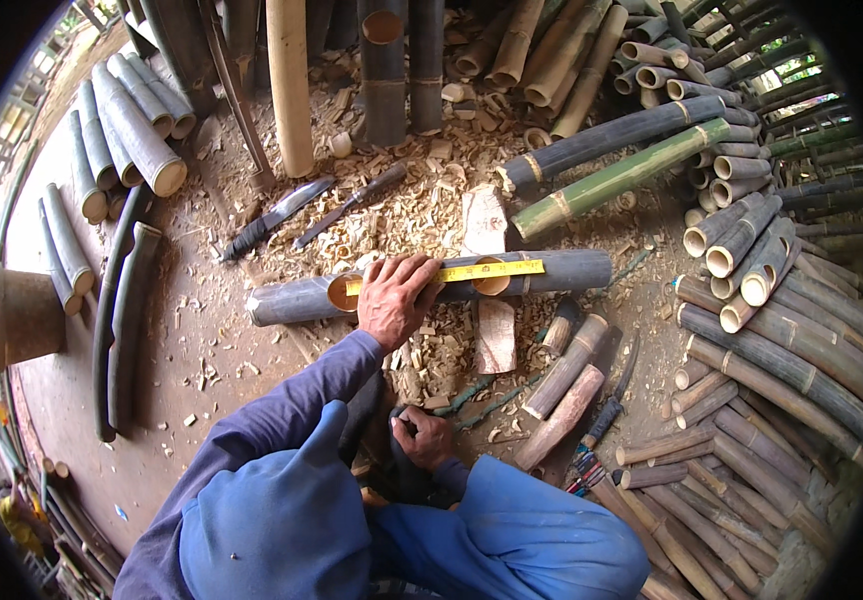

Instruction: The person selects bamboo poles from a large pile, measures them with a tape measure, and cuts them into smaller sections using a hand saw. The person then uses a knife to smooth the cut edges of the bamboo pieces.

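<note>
A dark grey bamboo pole (572, 270) lies crosswise on a wooden block, with round holes cut in its upper side. A yellow tape measure (492, 269) lies stretched along it. My left hand (394, 298) presses down on the tape and pole near the left hole. My right hand (422, 437) is low by my knee, fingers curled around a small dark object that I cannot make out.
A long knife (274, 218) and a dark blade (350, 204) lie on the shavings behind the pole. Stacked bamboo tubes (752, 250) fill the right side, a green pole (622, 178) leans there, more tubes (132, 120) at left. A saw (607, 410) lies right.
</note>
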### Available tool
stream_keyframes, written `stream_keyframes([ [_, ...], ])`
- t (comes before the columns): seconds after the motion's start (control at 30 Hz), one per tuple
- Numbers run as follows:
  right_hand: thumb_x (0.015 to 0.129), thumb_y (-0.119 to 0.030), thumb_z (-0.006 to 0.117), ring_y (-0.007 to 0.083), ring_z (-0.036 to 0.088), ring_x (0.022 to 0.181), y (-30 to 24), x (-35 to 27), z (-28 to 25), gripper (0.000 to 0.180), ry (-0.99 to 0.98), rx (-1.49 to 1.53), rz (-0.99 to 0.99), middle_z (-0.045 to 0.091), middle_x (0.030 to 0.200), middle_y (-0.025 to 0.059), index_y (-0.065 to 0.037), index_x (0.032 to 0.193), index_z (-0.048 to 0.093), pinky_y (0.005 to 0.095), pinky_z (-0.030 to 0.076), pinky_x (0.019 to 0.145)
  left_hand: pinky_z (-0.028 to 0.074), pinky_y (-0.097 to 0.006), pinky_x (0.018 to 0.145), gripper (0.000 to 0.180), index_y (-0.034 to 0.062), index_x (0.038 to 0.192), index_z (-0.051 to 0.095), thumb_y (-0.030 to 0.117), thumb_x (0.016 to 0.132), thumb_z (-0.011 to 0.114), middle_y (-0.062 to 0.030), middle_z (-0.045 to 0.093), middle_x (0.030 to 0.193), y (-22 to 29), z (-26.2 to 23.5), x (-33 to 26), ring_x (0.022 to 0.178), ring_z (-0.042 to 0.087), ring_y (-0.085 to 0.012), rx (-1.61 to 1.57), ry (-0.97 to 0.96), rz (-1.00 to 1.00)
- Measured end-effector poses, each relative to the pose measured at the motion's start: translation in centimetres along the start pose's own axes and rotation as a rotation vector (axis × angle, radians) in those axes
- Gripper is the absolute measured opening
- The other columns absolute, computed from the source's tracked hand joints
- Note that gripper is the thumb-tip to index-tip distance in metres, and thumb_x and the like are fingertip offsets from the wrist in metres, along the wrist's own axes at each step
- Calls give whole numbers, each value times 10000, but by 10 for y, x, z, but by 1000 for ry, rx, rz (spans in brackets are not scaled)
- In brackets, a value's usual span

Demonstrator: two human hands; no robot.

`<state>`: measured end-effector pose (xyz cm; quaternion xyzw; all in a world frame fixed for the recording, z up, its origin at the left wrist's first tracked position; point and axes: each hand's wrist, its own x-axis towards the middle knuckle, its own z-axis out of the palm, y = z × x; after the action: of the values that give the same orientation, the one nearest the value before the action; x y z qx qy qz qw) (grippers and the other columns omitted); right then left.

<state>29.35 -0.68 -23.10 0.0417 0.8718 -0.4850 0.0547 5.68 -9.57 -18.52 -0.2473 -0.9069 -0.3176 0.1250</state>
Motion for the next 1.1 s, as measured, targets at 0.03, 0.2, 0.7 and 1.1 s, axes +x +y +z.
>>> stream_keyframes([
  [0.03, 938, -302, 684, 386, 666, 676, 2, -1, 0, 222, -7, 4, 1, 666, 740, 143, -111, 847, 616, 474, 519, 601, 452, -439, 975, 303, 145, 1205, 697, 301, 946, 698, -57, 695, 1214, 1, -1, 1, 1139, 634, -276, -7, 1, 0],
  [0.2, 941, -297, 676, 385, 664, 689, 2, -3, 4, 213, -15, 32, 1, 665, 753, 139, -110, 855, 618, 476, 517, 609, 488, -421, 918, 120, 134, 1002, 733, 199, 901, 744, -54, 740, 997, -16, -10, 15, 966, 695, -274, -204, 23, -273],
  [0.7, 940, -325, 684, 358, 696, 763, 1, -2, -8, 209, -68, 91, 73, 691, 824, 134, -116, 941, 671, 440, 545, 681, 494, -486, 972, 779, 40, 1240, 603, 397, 604, 879, -178, 670, 1139, -32, -29, 18, 1116, 638, -362, -22, -576, -209],
  [1.1, 810, -460, 855, 322, 443, 1385, -56, 44, -51, 1131, -179, 570, 71, 431, 1486, 200, -58, 1608, 164, 455, 376, 1163, 554, -328, 666, 842, -80, 1270, 530, 390, 688, 917, -120, 676, 939, 72, -75, 70, 744, 659, -204, -917, -511, -520],
])
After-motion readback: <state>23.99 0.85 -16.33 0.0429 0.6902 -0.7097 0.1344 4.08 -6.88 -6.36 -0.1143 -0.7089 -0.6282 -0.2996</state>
